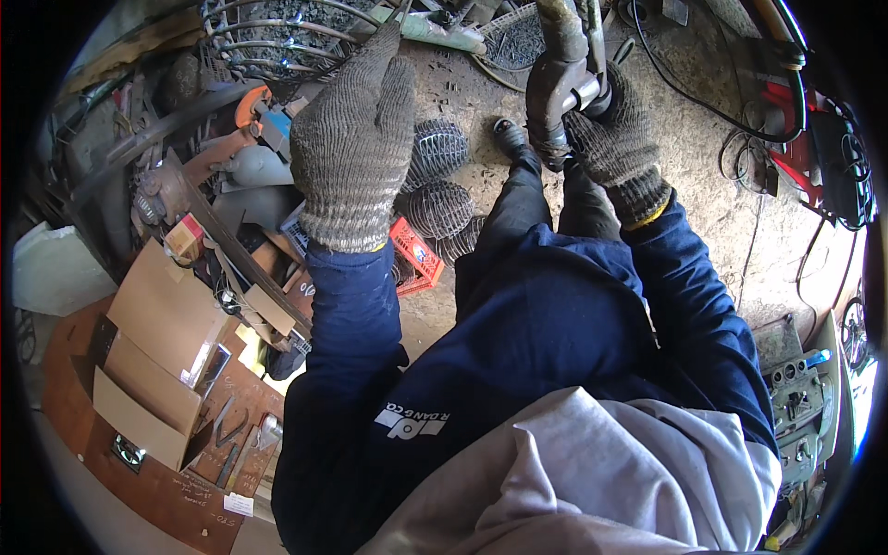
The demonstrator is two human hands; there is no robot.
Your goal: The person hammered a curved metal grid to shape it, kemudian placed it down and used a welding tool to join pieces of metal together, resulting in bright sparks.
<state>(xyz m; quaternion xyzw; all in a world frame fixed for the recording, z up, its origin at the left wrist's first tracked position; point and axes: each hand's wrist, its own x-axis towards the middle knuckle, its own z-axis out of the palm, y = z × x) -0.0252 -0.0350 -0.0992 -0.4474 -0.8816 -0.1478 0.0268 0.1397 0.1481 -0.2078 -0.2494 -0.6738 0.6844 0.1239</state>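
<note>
My left hand [356, 153], in a grey knit glove, reaches forward beside a rack of curved metal bars [273, 42]. Its index finger points away from me, the other fingers look curled under, and a thin dark strip [404, 13] shows at the tip. What that hand holds is hidden. My right hand [615, 139], gloved alike, is closed around the lower end of a worn metal machine arm [558, 79] with a shiny collar; its fingertips are partly hidden behind the metal.
Round wire cages [439, 208] and a red plastic crate [416, 257] stand on the floor. At left, a brown workbench [79, 421] carries an open cardboard box [153, 324] and pliers [227, 421]. A black cable [731, 120] and a grey control box [795, 398] are at right.
</note>
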